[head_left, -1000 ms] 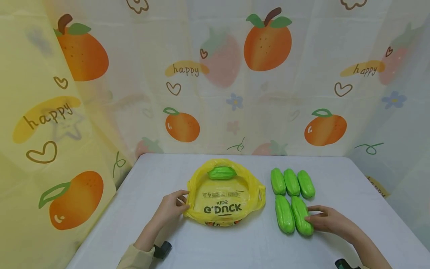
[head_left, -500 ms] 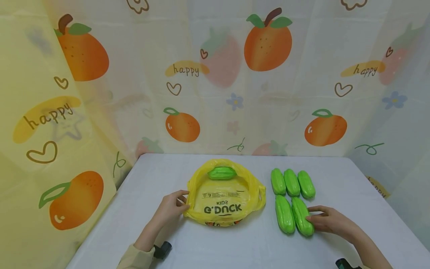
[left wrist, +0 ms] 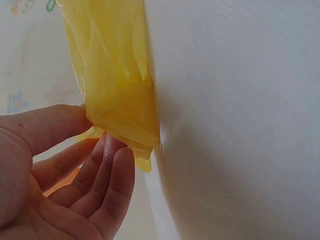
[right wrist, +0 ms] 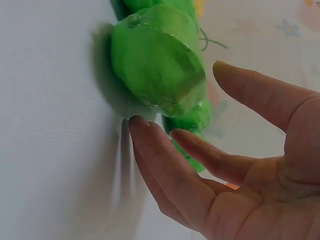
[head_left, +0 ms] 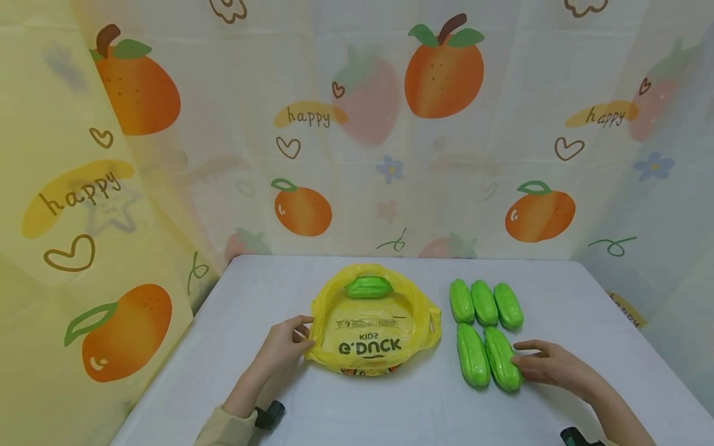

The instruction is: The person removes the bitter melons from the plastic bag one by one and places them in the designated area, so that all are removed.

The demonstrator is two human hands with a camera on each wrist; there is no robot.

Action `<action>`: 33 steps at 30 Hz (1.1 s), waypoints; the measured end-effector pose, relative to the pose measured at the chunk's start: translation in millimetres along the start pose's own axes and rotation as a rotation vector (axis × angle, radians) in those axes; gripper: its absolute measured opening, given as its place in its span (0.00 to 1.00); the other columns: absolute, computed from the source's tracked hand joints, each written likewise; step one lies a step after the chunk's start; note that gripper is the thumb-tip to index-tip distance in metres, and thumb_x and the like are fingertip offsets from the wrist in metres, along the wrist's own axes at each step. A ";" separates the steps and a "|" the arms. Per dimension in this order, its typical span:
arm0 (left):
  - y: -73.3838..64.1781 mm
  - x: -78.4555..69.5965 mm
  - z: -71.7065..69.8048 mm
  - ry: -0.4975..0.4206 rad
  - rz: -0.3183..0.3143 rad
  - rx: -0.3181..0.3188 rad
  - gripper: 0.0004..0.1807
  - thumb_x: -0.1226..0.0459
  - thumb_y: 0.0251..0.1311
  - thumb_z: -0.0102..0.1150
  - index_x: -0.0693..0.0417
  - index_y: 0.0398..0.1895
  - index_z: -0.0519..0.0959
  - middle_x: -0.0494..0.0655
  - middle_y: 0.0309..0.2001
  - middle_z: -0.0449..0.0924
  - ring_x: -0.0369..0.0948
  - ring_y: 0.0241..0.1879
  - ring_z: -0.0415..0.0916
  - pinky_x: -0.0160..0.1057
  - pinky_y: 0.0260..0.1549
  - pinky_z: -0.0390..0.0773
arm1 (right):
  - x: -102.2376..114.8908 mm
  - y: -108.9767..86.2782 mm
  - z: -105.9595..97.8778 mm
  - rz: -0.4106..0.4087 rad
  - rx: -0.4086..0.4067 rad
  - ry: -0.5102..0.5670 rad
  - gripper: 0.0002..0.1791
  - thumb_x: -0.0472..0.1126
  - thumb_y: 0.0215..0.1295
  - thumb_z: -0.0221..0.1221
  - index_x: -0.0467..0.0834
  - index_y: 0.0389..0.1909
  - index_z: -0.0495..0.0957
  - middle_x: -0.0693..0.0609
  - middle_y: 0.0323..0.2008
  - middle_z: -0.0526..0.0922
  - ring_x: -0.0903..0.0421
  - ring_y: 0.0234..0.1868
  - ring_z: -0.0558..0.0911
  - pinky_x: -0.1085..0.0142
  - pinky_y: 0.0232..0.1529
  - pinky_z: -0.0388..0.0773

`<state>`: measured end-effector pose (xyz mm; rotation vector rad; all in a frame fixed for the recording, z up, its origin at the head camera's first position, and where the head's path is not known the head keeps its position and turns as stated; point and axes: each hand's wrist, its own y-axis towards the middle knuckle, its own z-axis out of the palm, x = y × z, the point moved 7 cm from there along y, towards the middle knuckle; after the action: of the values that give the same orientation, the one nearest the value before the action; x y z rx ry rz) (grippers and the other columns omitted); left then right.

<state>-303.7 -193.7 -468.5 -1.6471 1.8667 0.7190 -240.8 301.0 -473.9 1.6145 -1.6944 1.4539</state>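
My left hand (head_left: pixel 284 342) pinches the left edge of a yellow plastic bag (head_left: pixel 426 334); in the left wrist view the thumb (left wrist: pixel 60 122) lies against the thin film (left wrist: pixel 120 100). The bag lies with its mouth spread, and one green cucumber (head_left: pixel 368 287) lies across its far side. To the right, my right hand (head_left: pixel 552 365) is beside the nearest right-hand cucumber (head_left: pixel 503 360). In the right wrist view its thumb and fingers are spread, with a small gap between thumb and cucumber (right wrist: pixel 155 60). Whether the lower fingertips touch it, I cannot tell.
A second cucumber (head_left: pixel 473 356) lies just left of that one. Behind them are three more in a row, among them a middle cucumber (head_left: pixel 484 302). The white table (head_left: pixel 390 415) ends at a fruit-printed curtain (head_left: pixel 368 204).
My right hand has eased slightly to the right, away from the front right cucumber. The left hand, bag and cucumbers look the same.
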 end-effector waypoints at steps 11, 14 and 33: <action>-0.7 0.8 0.2 0.002 -0.014 0.006 0.25 0.65 0.51 0.69 0.53 0.55 0.77 0.43 0.34 0.79 0.37 0.30 0.75 0.35 0.29 0.77 | 23.2 -4.2 -19.5 -0.049 -0.108 -0.096 0.39 0.51 0.67 0.55 0.25 0.65 0.56 0.28 0.54 0.74 0.44 0.50 0.81 0.59 0.47 0.80; -0.2 2.1 0.7 0.009 -0.018 0.007 0.25 0.65 0.51 0.69 0.53 0.55 0.77 0.43 0.34 0.79 0.36 0.30 0.75 0.35 0.29 0.77 | 31.5 -4.1 -21.2 -0.076 -0.118 -0.096 0.39 0.51 0.67 0.55 0.26 0.65 0.55 0.28 0.55 0.73 0.43 0.51 0.81 0.60 0.47 0.80; 0.6 2.7 1.2 0.005 -0.014 0.010 0.25 0.65 0.51 0.69 0.53 0.55 0.77 0.43 0.34 0.79 0.36 0.30 0.74 0.34 0.29 0.76 | 85.8 15.3 -1.6 -0.209 -0.097 -0.115 0.38 0.50 0.66 0.57 0.27 0.65 0.59 0.29 0.55 0.73 0.43 0.52 0.80 0.61 0.48 0.79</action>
<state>-304.5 -194.7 -471.1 -1.6556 1.8571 0.6995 -277.8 256.8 -408.5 1.7910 -1.5748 1.1817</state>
